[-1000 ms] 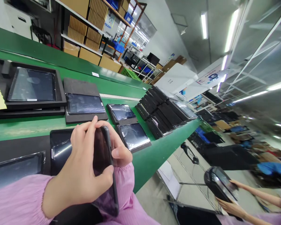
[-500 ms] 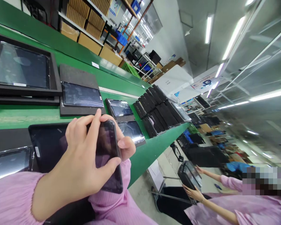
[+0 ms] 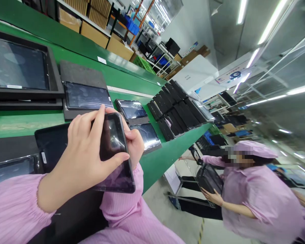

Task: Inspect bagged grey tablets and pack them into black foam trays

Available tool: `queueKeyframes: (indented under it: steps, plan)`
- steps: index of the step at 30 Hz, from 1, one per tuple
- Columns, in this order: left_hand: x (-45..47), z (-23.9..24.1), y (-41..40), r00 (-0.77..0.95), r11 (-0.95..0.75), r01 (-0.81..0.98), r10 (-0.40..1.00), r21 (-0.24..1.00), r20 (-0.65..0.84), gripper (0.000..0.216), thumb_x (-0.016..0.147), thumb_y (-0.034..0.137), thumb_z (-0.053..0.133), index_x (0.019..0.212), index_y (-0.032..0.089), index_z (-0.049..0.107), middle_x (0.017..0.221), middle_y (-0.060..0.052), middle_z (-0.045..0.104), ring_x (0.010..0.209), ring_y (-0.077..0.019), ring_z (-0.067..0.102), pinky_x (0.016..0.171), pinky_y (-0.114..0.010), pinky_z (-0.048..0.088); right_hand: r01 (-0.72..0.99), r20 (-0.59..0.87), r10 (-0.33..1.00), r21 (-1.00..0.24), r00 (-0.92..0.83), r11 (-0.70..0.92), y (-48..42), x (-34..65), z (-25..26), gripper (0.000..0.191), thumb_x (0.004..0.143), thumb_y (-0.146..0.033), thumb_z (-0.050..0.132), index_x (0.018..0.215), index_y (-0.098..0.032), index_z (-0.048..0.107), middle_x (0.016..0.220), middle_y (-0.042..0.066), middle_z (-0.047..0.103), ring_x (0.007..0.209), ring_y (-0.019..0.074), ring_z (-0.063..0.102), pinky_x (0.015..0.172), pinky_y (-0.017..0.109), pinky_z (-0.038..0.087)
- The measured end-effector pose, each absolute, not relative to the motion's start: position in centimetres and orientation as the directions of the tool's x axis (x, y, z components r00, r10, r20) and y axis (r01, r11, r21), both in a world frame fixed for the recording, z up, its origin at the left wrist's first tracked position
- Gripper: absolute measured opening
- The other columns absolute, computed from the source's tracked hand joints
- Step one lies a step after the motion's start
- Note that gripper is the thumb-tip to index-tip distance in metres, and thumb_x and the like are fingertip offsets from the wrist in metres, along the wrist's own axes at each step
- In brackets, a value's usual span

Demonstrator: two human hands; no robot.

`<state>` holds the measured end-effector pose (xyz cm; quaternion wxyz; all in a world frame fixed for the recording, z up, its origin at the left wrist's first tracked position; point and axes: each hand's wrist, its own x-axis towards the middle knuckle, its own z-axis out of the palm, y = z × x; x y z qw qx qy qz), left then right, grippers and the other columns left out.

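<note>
A black phone-sized device with a glossy screen (image 3: 115, 152) is held in front of me over the green bench (image 3: 167, 159). My left hand (image 3: 83, 159) wraps round its left edge, thumb across the screen and forefinger on the top corner. Behind the device, my right hand (image 3: 134, 142) grips its right side, fingers curled. Both sleeves are pink.
Black tablets (image 3: 87, 96) in foam trays lie along the bench, with a stacked row of dark units (image 3: 175, 113) farther off. A co-worker in pink (image 3: 254, 193) holds a dark panel at the lower right. Cardboard boxes (image 3: 95, 34) fill shelves behind.
The device has turned so more of its screen faces me, and both hands shifted slightly up and left. The co-worker has come further into view at the right.
</note>
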<state>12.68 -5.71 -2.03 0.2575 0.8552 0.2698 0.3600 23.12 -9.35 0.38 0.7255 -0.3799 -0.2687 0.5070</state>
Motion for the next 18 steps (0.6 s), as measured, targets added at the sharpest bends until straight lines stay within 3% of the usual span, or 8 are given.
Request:
queueKeyframes:
  steps: [7,13,18]
  plan:
    - [12.7,-2.0,-5.5,0.630,-0.723,0.237,0.623,0.649,0.463,0.093,0.086,0.055,0.056,0.156,0.018,0.007,0.144,-0.017,0.036,0.139,-0.0381,0.032,0.115,-0.061,0.025,-0.467,-0.035,0.902,-0.864,0.430,0.189,-9.5,22.8,0.5,0.051,0.063,-0.038,0.044,0.107,-0.020,0.063,0.097,0.008,0.070,0.109,0.0334,0.063,0.091,0.052,0.053]
    - [12.3,-2.4,-5.8,0.673,-0.739,0.109,0.547,0.665,0.497,0.094,0.086,0.051,0.052,0.158,0.021,0.000,0.148,-0.016,0.031,0.139,-0.0378,0.030,0.115,-0.062,0.026,-0.372,0.070,0.886,-0.890,0.459,0.263,-10.7,22.4,0.4,0.041,0.071,-0.035,0.048,0.107,-0.021,0.063,0.096,0.006,0.068,0.099,0.0292,0.065,0.093,0.048,0.050]
    - [12.0,-2.7,-6.0,0.692,-0.701,-0.023,0.503,0.712,0.518,0.090,0.087,0.047,0.049,0.158,0.022,0.000,0.152,-0.015,0.028,0.140,-0.0360,0.029,0.114,-0.060,0.030,-0.344,0.076,0.876,-0.901,0.476,0.265,-11.7,22.2,0.7,0.036,0.075,-0.034,0.052,0.108,-0.023,0.063,0.079,0.002,0.064,0.083,0.0258,0.065,0.082,0.044,0.053]
